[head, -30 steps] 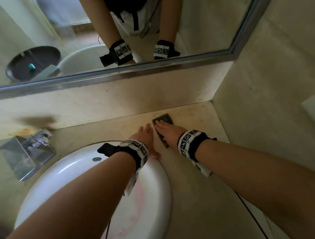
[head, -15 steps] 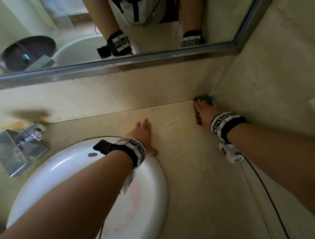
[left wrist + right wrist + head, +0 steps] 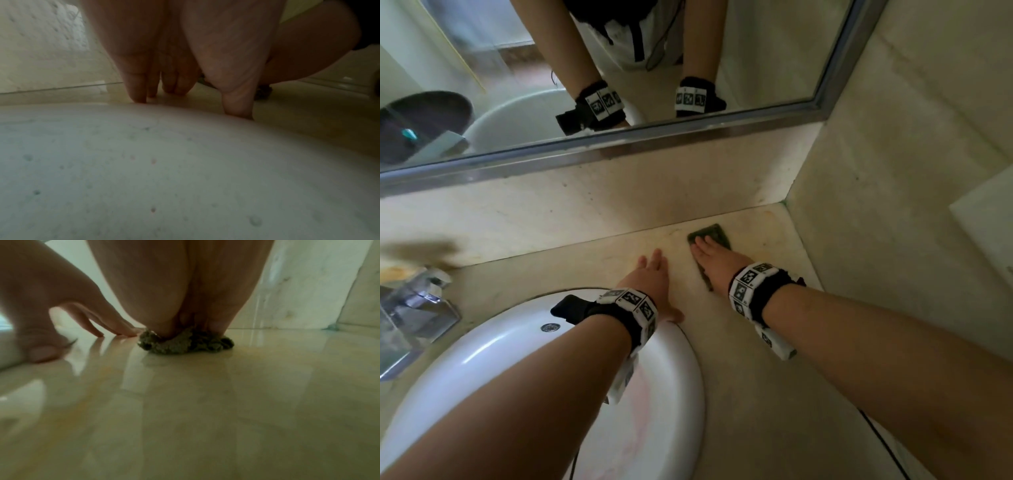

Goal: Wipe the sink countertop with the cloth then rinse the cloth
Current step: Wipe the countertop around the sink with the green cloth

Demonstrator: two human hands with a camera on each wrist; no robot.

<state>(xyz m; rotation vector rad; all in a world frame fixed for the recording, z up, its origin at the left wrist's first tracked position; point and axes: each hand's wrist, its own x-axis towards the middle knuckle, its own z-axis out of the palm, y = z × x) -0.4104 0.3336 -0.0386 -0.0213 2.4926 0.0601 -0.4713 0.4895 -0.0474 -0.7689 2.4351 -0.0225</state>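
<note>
A small dark green cloth (image 3: 714, 236) lies flat on the beige stone countertop (image 3: 750, 342), near the back wall and right of the basin. My right hand (image 3: 714, 260) presses on it with straight fingers. From the right wrist the cloth (image 3: 185, 342) shows bunched under the palm of my right hand (image 3: 179, 305). My left hand (image 3: 650, 277) rests flat on the counter beside it, heel at the rim of the white basin (image 3: 681, 394). In the left wrist view the left hand (image 3: 164, 65) has straight fingers (image 3: 137, 91) touching the counter past the basin rim (image 3: 185, 162).
A chrome faucet (image 3: 410, 315) stands at the left of the basin. A metal-framed mirror (image 3: 619, 144) runs above the backsplash. A side wall (image 3: 893, 205) closes the counter on the right, forming a corner just beyond the cloth.
My right hand slid the cloth from beside the left hand into the right corner, and has now brought it back left, close to the left hand. The left hand stayed put.
</note>
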